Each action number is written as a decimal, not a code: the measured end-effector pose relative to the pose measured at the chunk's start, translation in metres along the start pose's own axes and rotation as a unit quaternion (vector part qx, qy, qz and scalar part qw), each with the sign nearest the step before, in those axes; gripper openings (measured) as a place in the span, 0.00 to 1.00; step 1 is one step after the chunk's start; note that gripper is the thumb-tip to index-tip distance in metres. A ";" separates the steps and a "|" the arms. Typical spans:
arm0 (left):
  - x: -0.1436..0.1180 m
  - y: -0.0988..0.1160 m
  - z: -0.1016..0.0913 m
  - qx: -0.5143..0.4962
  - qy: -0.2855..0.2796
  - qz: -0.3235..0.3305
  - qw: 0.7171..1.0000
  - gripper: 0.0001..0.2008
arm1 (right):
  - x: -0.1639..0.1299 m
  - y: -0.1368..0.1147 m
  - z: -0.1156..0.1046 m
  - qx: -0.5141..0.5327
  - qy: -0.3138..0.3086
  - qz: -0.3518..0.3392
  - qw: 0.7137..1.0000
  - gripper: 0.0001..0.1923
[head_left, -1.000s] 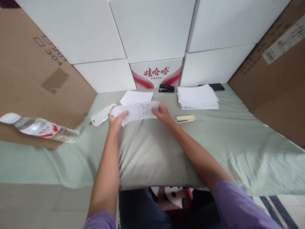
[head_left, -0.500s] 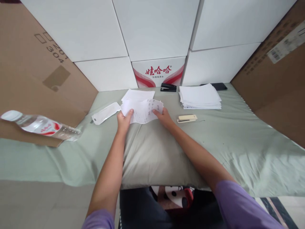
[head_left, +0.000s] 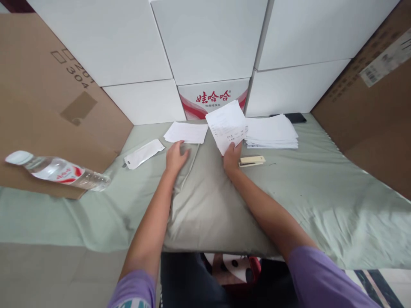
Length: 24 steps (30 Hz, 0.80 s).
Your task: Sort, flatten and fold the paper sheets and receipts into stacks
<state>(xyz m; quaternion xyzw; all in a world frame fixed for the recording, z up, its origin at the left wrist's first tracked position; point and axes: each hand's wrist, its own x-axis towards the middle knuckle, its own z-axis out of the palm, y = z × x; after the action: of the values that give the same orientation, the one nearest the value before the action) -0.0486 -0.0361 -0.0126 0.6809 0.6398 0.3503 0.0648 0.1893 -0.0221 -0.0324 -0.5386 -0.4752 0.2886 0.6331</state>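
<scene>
My right hand (head_left: pixel 232 156) grips printed sheets of paper (head_left: pixel 226 124) by their lower edge, holding them tilted up off the cloth. My left hand (head_left: pixel 176 156) is empty, its fingers apart, just below a short pile of white paper (head_left: pixel 186 131). Just right of my right hand lies a cream stapler (head_left: pixel 252 161). A thicker stack of paper (head_left: pixel 271 130) sits beyond it, its left edge partly behind the held sheets. How many sheets I hold cannot be made out.
A white packet (head_left: pixel 144 154) lies left of my left hand. A water bottle (head_left: pixel 61 170) is at far left beside a cardboard box (head_left: pixel 70 102). A dark phone (head_left: pixel 293 117) rests behind the stack. White boxes (head_left: pixel 144 100) wall the back, and another cardboard box (head_left: pixel 375 111) stands right.
My left hand has let go of the printed sheets. My right hand has carried them right and turned them upright, hiding the black stapler at the back.
</scene>
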 end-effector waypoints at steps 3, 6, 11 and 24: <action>0.024 0.010 0.013 0.060 -0.086 0.007 0.994 0.34 | 0.000 -0.004 0.003 0.013 0.075 0.034 0.997 0.28; 0.042 0.021 0.029 0.078 -0.159 -0.008 0.984 0.37 | -0.001 -0.007 0.004 0.014 0.070 0.029 0.997 0.28; 0.045 0.032 0.044 0.128 -0.126 -0.021 0.984 0.27 | 0.001 -0.004 0.004 0.016 0.071 0.039 0.997 0.28; 0.032 0.031 0.035 0.134 -0.065 -0.004 0.989 0.20 | -0.003 -0.016 0.003 0.053 0.067 0.069 0.994 0.27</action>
<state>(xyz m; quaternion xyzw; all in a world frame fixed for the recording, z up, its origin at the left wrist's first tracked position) -0.0058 0.0003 -0.0093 0.7024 0.6779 0.2165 0.0154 0.1832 -0.0274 -0.0180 -0.5538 -0.3773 0.3194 0.6700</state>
